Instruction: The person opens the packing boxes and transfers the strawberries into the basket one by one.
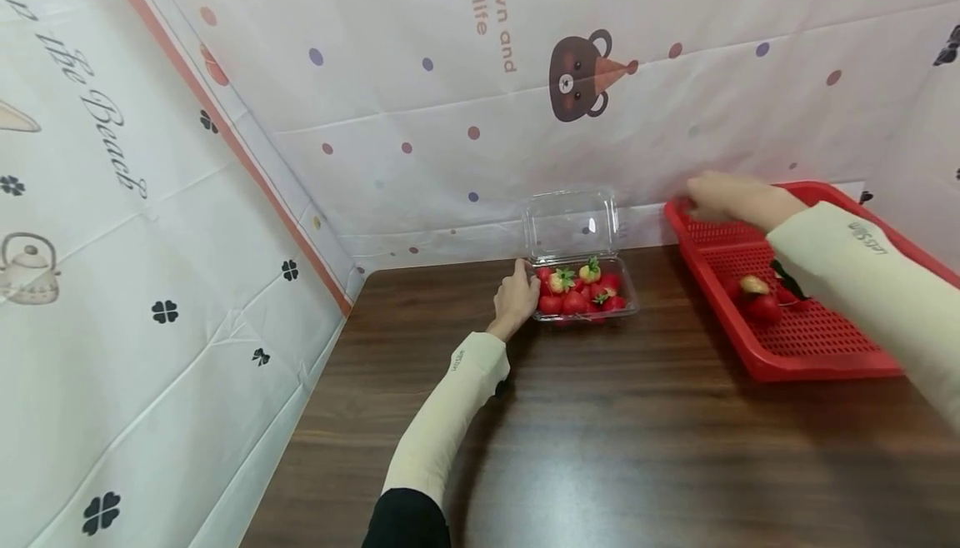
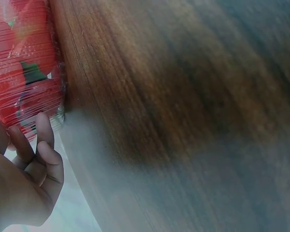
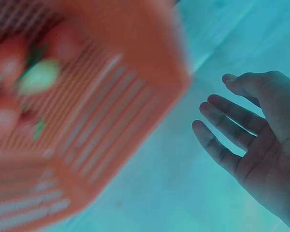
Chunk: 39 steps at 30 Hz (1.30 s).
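A clear plastic clamshell box [image 1: 636,308] full of red strawberries [image 1: 575,302] stands on the table, its lid [image 1: 570,223] raised toward the back wall. My left hand [image 1: 514,298] holds the box by its left end. In the left wrist view the outer fingers [image 2: 44,130] are bent beside that end; the rest of the grip is partly hidden. My right hand [image 1: 723,196] is over the far left corner of a red plastic basket [image 1: 720,315], blurred in the head view. The right wrist view shows its fingers [image 3: 227,123] spread and holding nothing.
A few strawberries [image 1: 765,308] lie in the basket, one with a pale top; my right forearm partly covers them. The brown wooden table [image 1: 600,448] runs back to a wall covered with a printed white sheet [image 1: 450,198]. Another sheet hangs on the left.
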Each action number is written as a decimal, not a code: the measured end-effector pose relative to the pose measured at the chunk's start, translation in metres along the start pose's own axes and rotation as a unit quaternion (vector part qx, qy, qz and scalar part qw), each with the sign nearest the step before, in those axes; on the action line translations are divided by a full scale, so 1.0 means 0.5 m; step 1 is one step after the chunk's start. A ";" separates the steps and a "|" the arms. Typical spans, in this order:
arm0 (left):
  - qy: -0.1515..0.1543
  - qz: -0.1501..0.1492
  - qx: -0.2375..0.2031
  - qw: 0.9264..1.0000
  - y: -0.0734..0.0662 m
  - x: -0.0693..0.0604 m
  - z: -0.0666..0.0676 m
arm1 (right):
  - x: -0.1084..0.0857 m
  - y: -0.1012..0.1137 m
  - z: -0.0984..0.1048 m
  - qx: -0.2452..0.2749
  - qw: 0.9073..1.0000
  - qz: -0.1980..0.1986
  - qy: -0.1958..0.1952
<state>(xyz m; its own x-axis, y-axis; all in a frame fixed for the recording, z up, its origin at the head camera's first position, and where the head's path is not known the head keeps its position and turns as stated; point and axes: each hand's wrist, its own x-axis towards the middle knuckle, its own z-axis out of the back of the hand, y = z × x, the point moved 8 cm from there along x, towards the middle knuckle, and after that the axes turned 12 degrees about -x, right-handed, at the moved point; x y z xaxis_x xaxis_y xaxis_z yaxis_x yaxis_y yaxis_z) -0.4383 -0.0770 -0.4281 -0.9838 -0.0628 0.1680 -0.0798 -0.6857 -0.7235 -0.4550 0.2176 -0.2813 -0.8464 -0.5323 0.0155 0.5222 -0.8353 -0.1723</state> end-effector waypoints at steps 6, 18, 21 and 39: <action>0.000 0.001 0.004 1.000 0.001 0.000 -0.001 | 0.054 0.117 0.021 0.047 0.997 0.064 -0.017; -0.011 -0.005 -0.003 1.000 0.018 0.014 -0.016 | 0.119 0.266 -0.094 0.050 0.991 0.126 0.015; -0.012 -0.007 -0.003 1.000 0.019 0.015 -0.017 | 0.117 0.269 -0.116 0.051 0.990 0.133 0.014; -0.003 -0.003 0.003 1.000 0.006 0.006 -0.011 | 0.138 0.265 -0.179 0.058 0.992 0.113 0.010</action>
<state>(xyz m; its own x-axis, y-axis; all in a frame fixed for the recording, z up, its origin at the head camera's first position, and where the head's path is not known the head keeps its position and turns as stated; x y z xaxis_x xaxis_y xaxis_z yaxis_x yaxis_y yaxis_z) -0.4423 -0.0754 -0.4333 -0.9822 -0.0638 0.1764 -0.0842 -0.6906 -0.7183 -0.4536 0.0825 -0.3909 -0.7073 -0.7062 -0.0308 0.7067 -0.7055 -0.0536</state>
